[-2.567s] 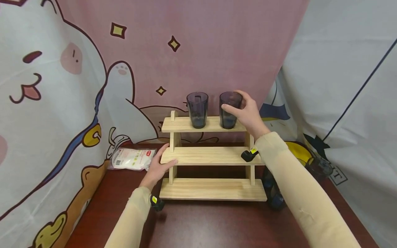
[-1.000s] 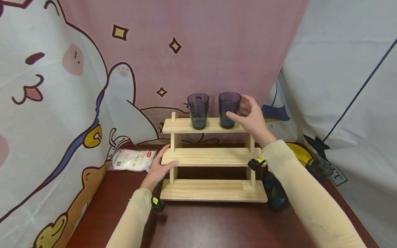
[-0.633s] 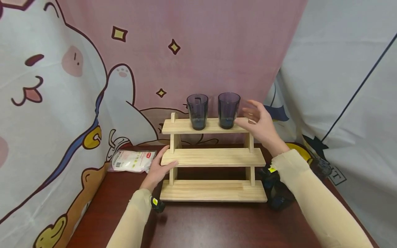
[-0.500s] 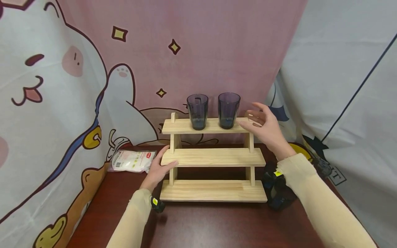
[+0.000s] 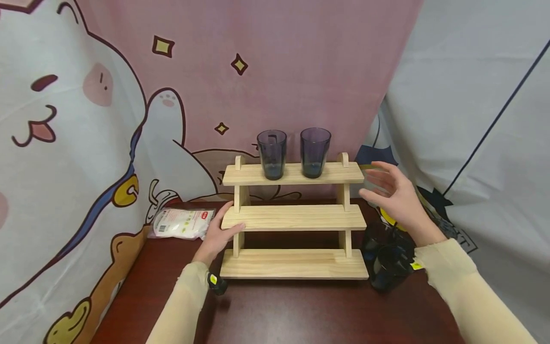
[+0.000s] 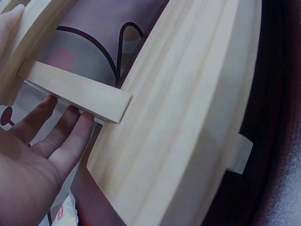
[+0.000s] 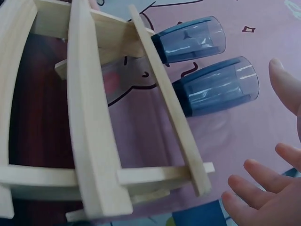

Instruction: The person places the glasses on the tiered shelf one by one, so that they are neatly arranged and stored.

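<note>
A three-tier wooden display rack point(image 5: 294, 217) stands on the table. On its top shelf two tinted drinking glasses stand upright and apart, a left glass point(image 5: 272, 155) and a right glass point(image 5: 315, 152). My left hand point(image 5: 219, 234) grips the left end of the middle shelf, its thumb along the board; in the left wrist view its fingers point(image 6: 70, 127) touch an upright. Off the rack's right side my right hand point(image 5: 397, 198) hangs in the air, fingers loosely bent, holding nothing. The right wrist view shows both glasses point(image 7: 216, 87) away from that hand point(image 7: 268, 188).
Dark glassware point(image 5: 388, 265) stands on the table point(image 5: 296, 310) right of the rack, below my right hand and partly hidden by my arm. A white plastic packet point(image 5: 182, 223) lies left of the rack. Printed cloth point(image 5: 301, 62) hangs behind.
My right hand has let go of the right glass on the top shelf and moved right and down, off the rack. The left hand keeps its place.
</note>
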The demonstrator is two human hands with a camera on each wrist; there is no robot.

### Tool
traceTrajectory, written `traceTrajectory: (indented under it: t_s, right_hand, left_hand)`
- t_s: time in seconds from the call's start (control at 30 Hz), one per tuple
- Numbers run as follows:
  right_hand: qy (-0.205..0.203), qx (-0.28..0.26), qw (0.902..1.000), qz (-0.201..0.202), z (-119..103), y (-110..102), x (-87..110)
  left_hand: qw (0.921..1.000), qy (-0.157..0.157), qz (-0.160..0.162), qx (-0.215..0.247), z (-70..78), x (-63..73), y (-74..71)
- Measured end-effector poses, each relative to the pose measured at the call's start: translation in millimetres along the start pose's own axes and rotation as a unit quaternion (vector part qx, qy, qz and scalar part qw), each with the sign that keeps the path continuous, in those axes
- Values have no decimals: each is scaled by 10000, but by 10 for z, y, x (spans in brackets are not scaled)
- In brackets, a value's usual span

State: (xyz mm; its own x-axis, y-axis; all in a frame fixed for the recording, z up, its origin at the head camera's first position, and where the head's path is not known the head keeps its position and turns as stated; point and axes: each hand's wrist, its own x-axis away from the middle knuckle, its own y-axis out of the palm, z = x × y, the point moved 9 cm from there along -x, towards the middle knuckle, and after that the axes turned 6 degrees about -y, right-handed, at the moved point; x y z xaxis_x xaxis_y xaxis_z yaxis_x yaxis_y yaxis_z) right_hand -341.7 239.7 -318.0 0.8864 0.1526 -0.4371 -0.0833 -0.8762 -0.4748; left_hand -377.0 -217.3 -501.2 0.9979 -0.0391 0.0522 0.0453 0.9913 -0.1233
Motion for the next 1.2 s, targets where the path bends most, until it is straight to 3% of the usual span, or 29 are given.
traceTrajectory:
  t_s: [0.23,0.5,0.87,1.2]
  right_hand:
    - [-168,470,9987,-104,98,-40,291]
    - [-241,1098,9936,-116,237,-79,682]
    - [-348,1392,9892,-309,407,-171,1098]
    - [-159,1832,9819,-449,604,-127,1361]
  left_hand:
    - [9997,-233,-85,26,-58,-25,-13]
    - [9999,-68,-3,-105,-50,4,-22]
    - [9999,87,-72,59,-3,-10,8]
    - [9999,-48,-81,51,-32,-14,5]
